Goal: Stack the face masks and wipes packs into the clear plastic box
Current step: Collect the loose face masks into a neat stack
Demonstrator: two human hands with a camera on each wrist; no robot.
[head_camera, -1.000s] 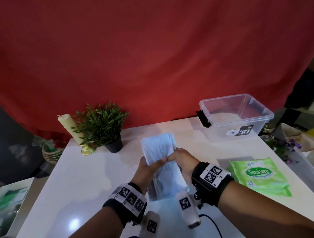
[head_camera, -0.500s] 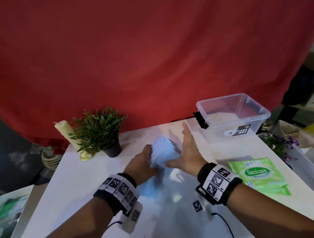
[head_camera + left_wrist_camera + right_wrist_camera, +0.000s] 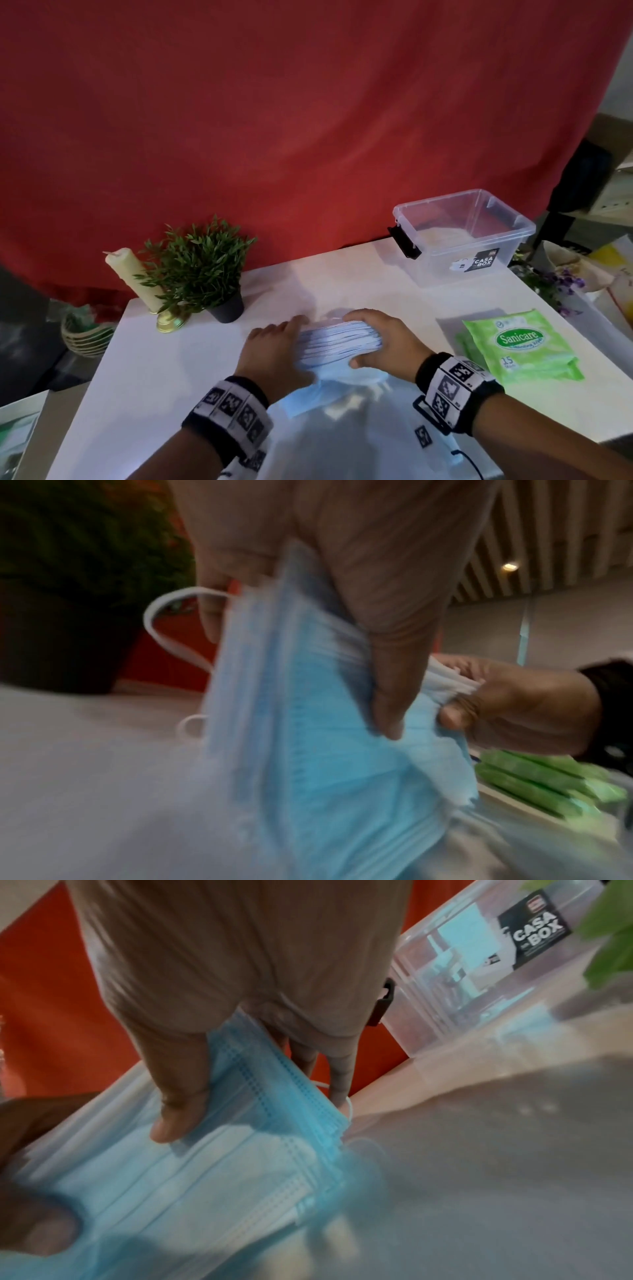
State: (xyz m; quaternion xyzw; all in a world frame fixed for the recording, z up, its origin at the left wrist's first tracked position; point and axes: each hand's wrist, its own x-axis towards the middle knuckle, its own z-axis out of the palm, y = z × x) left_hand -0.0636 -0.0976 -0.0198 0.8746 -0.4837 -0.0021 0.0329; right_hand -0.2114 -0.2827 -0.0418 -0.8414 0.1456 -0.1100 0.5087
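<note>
Your left hand [image 3: 274, 346] and right hand [image 3: 383, 342] each grip an end of the masks [image 3: 337, 342], thumbs and fingers pinching, above the tabletop [image 3: 164, 377].

My left hand [image 3: 274, 346] and right hand [image 3: 383, 342] grip opposite ends of the mask stack [image 3: 337, 344], thumbs nearest me. Both forearms reach forward, wrists banded, over the table [image 3: 164, 370].

Masks [image 3: 339, 342] left of wipes [image 3: 520, 346]
</note>
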